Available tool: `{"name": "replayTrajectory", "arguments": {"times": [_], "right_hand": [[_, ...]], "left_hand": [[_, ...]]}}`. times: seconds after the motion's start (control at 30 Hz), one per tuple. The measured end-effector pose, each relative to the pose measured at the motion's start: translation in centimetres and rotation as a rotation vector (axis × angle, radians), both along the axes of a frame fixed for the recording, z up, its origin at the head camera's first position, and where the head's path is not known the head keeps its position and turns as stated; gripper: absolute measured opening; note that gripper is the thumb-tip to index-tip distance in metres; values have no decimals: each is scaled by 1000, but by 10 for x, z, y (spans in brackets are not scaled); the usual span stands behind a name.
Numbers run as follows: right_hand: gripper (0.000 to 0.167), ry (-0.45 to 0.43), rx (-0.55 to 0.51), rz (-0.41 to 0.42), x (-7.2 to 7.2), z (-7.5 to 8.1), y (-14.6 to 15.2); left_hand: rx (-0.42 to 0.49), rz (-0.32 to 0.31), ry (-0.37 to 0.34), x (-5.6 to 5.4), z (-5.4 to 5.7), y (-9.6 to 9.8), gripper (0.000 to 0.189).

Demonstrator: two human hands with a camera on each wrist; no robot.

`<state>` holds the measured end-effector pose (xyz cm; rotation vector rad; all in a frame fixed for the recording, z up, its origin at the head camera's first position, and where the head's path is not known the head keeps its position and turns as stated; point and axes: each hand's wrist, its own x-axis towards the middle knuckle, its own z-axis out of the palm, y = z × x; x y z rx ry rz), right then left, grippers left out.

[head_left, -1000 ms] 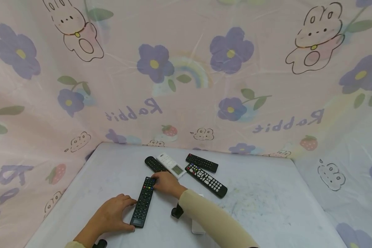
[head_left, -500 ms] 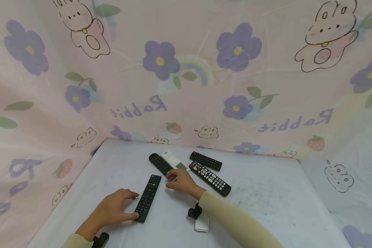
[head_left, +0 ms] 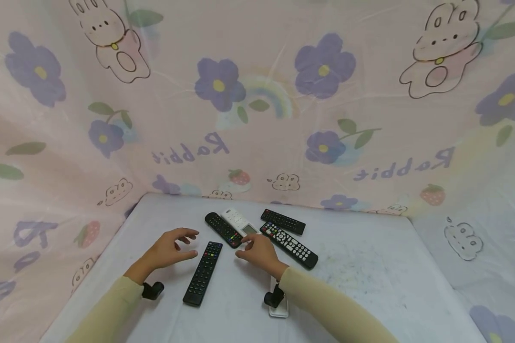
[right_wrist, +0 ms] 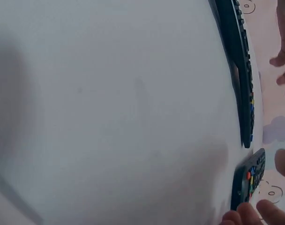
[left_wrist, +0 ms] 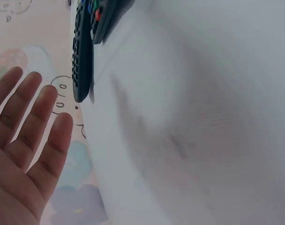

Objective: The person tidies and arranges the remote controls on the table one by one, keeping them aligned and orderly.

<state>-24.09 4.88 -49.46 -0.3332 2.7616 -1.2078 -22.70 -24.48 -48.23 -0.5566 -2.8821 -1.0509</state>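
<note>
A long black remote control (head_left: 203, 274) lies aslant on the white table between the two hands. Left of its upper end, my left hand (head_left: 167, 247) hovers with fingers spread forward, holding nothing; the left wrist view shows its fingers (left_wrist: 37, 112) fairly straight. My right hand (head_left: 261, 253) holds nothing, its fingers loosely bent. Just beyond those fingertips is the lower end of a round-topped black remote (head_left: 223, 230) with coloured buttons. A white remote with a small screen (head_left: 239, 220) lies against it, its lower end partly covered by the right hand.
A black remote with pale buttons (head_left: 289, 244) and a smaller black remote (head_left: 283, 221) lie at the back, right of the white one. Beneath the right wrist is a white object (head_left: 279, 312), partly hidden. Patterned cloth (head_left: 257, 119) walls the table's back and sides.
My right hand has left the long remote's upper end and moved right. My left hand has come off its lower end and moved up. The long remote stays on the table.
</note>
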Motion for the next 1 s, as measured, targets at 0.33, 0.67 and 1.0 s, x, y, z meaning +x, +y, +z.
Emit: {"name": "replayTrajectory", "arguments": {"times": [0.33, 0.67, 1.0], "right_hand": [[48, -5, -68, -85, -3, -7, -7], [51, 28, -77, -132, -5, -15, -14], [52, 74, -42, -129, -11, -21, -17]], "left_hand": [[49, 40, -67, -44, -5, -2, 60], [39, 63, -150, -76, -14, -1, 65], [50, 77, -215, -100, -17, 7, 63]]}}
